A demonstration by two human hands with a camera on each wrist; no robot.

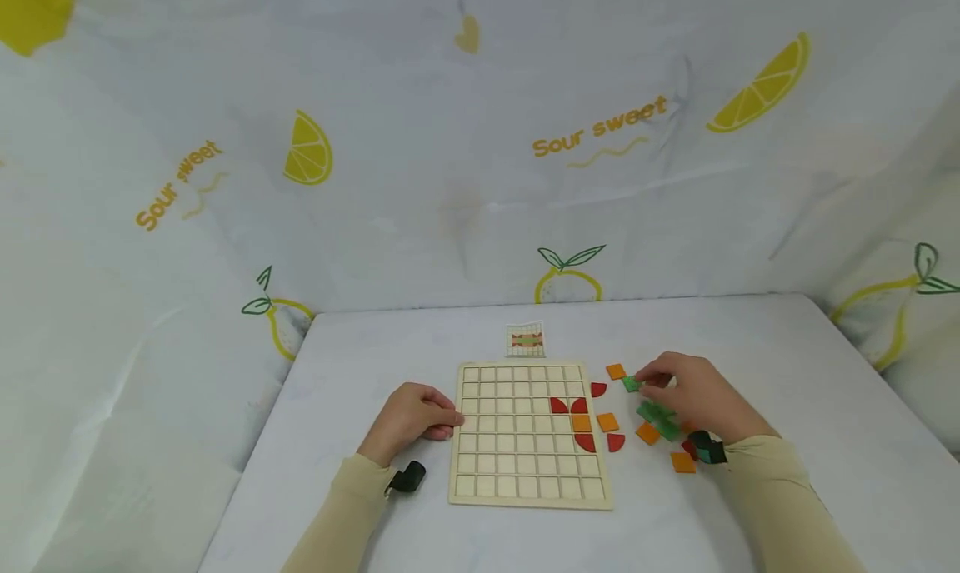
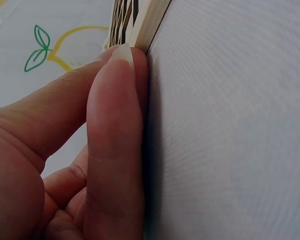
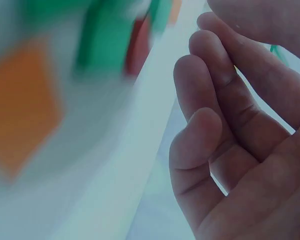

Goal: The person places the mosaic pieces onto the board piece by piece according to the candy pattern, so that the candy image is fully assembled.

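Note:
A pale wooden grid board (image 1: 506, 463) lies on the table. My left hand (image 1: 416, 416) pinches its left edge; in the left wrist view the thumb (image 2: 115, 100) and a finger meet at the board's rim (image 2: 149, 25). Right of the board, my right hand (image 1: 693, 390) reaches down with bent fingers, its fingertips pinching a green square tile (image 1: 632, 384). The right wrist view shows the curled fingers (image 3: 195, 90), with the thumb tip cut off. On the board sit an orange square (image 1: 581, 424) and red quarter-round pieces (image 1: 585, 443).
Beyond the board lies a small pattern card (image 1: 526, 340). Loose orange squares (image 1: 647, 432), green tiles (image 1: 666, 427) and red quarter-rounds (image 1: 616, 442) are scattered right of the board, some under the right hand. A white lemon-print cloth (image 1: 450, 181) hangs behind the table.

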